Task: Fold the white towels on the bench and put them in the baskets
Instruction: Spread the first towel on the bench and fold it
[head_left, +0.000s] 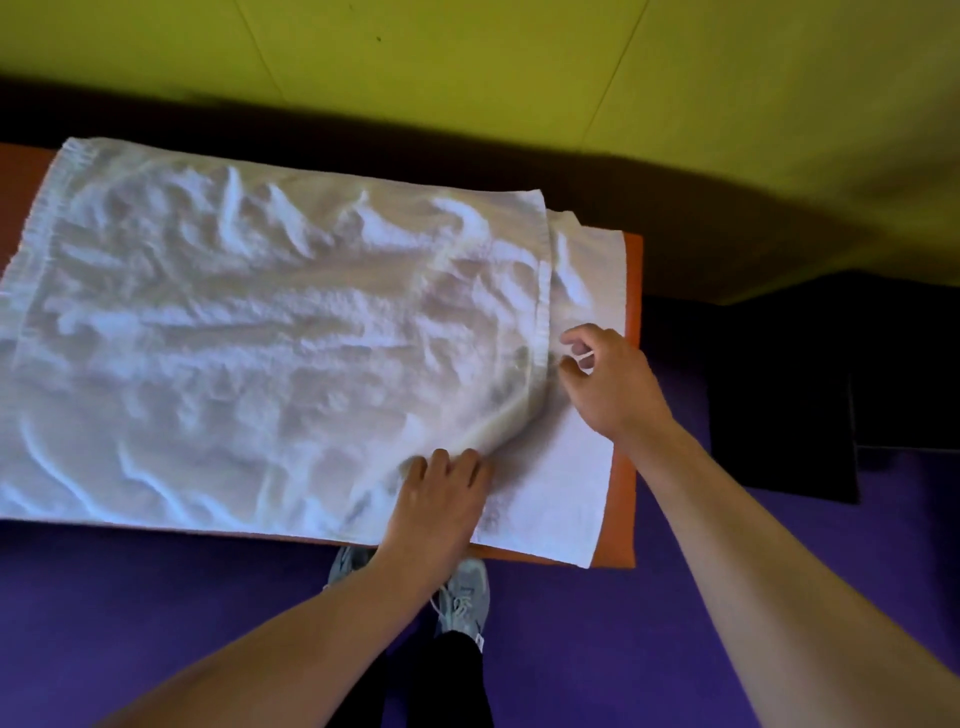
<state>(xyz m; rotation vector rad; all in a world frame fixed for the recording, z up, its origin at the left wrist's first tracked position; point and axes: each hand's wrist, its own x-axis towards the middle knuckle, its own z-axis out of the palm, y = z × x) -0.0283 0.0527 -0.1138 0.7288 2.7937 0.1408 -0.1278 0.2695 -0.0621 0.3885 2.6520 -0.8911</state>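
Towel (260, 322) on tabletop (631, 364) | left hand (436, 499) grips 5-o'clock corner to fold | right hand (608, 379) narrow at 3-o'clock hem, hold unclear

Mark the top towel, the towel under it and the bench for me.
top towel (260, 338): head view, its wrinkled middle.
lower towel (561, 493): head view, flat strip at right.
bench (623, 467): head view, bare orange right edge.

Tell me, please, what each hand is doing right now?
Left hand: gripping the top towel at its near corner.
Right hand: curled at that towel's edge; whether it pinches cannot be told.
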